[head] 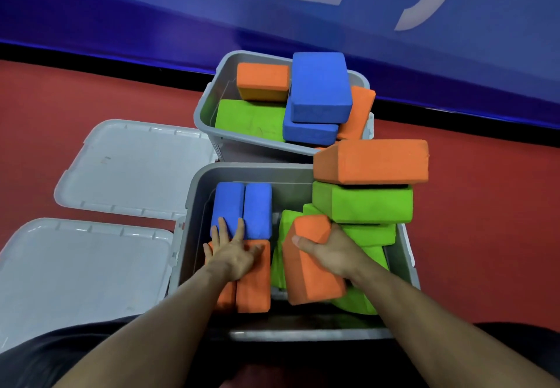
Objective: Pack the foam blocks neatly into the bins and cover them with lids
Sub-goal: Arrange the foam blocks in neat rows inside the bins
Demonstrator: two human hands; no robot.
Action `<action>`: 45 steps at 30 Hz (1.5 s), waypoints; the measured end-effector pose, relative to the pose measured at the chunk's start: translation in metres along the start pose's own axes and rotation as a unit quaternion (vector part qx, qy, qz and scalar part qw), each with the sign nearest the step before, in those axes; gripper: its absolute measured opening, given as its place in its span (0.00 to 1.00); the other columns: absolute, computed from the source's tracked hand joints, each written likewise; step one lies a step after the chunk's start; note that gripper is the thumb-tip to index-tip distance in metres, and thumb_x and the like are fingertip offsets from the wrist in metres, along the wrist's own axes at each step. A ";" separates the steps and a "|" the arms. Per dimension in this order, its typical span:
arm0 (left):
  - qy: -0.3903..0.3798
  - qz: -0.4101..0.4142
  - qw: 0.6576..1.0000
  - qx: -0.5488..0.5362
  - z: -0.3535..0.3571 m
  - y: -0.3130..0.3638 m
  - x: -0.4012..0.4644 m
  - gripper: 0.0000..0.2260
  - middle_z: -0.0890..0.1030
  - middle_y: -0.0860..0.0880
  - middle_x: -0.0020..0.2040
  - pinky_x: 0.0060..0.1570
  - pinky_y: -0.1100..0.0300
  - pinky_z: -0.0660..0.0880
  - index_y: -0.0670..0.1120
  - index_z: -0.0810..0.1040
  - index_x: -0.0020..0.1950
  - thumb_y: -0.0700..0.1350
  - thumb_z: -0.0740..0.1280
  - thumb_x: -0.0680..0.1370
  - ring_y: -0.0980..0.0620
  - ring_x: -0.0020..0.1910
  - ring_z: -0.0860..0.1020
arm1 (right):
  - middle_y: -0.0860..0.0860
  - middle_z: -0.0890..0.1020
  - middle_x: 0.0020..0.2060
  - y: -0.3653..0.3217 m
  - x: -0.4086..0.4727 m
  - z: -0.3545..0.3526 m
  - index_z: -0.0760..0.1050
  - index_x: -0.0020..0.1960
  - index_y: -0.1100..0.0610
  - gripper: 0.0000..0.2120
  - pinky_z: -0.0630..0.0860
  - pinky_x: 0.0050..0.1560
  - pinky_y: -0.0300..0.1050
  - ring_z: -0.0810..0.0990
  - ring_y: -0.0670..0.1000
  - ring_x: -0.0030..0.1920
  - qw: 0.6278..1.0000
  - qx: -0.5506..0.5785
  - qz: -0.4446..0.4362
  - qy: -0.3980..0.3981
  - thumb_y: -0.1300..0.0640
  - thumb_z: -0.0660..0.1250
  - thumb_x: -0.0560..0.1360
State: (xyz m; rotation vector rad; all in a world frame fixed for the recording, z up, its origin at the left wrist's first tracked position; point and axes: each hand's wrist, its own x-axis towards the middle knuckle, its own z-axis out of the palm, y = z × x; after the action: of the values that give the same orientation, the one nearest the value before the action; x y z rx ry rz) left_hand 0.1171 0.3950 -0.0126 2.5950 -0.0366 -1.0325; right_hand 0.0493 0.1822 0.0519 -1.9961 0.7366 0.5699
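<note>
A grey near bin holds two upright blue blocks at its left with two orange blocks in front of them. My left hand lies flat with spread fingers across these blocks. My right hand grips a tilted orange block in the bin's middle, above green blocks. A green block and an orange block are stacked over the bin's right rim. The far bin holds orange, green and blue blocks piled loosely.
Two grey lids lie on the red floor to the left, one far and one near. A blue wall banner runs behind the far bin. My dark-clothed knees fill the bottom edge.
</note>
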 end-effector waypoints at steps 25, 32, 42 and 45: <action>-0.050 -0.015 0.828 -0.558 -0.126 0.030 -0.100 0.24 0.82 0.43 0.58 0.49 0.40 0.82 0.53 0.78 0.64 0.61 0.74 0.71 0.41 0.55 0.83 | 0.51 0.69 0.75 -0.055 -0.072 -0.021 0.67 0.77 0.53 0.34 0.66 0.70 0.42 0.68 0.49 0.73 0.982 0.014 -0.183 0.046 0.41 0.72 0.76; 0.114 -0.091 0.819 -0.555 -0.120 -0.003 -0.076 0.17 0.78 0.44 0.52 0.39 0.49 0.80 0.46 0.76 0.57 0.56 0.72 0.76 0.43 0.47 0.78 | 0.55 0.71 0.75 -0.045 -0.053 -0.008 0.65 0.77 0.58 0.27 0.65 0.73 0.44 0.68 0.50 0.75 0.988 -0.019 -0.154 0.017 0.47 0.65 0.82; 0.210 -0.166 0.901 -0.342 -0.102 -0.025 -0.037 0.31 0.68 0.36 0.72 0.66 0.41 0.72 0.39 0.66 0.75 0.57 0.65 0.79 0.33 0.69 0.70 | 0.58 0.70 0.75 -0.018 -0.026 0.002 0.62 0.78 0.60 0.29 0.66 0.73 0.47 0.70 0.54 0.74 0.994 -0.056 -0.085 -0.025 0.48 0.64 0.83; 0.311 -0.054 0.934 -0.168 -0.098 -0.004 -0.049 0.35 0.59 0.37 0.78 0.75 0.44 0.59 0.41 0.63 0.78 0.60 0.66 0.79 0.36 0.76 0.60 | 0.57 0.71 0.74 -0.008 -0.023 0.001 0.62 0.78 0.60 0.29 0.66 0.72 0.46 0.71 0.55 0.73 0.995 -0.071 -0.069 -0.025 0.47 0.63 0.83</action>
State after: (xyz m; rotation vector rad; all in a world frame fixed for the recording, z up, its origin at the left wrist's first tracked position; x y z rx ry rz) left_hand 0.1467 0.4361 0.0844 2.4939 0.4048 -0.1790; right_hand 0.0386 0.1927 0.0712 -2.1363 0.5363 0.6009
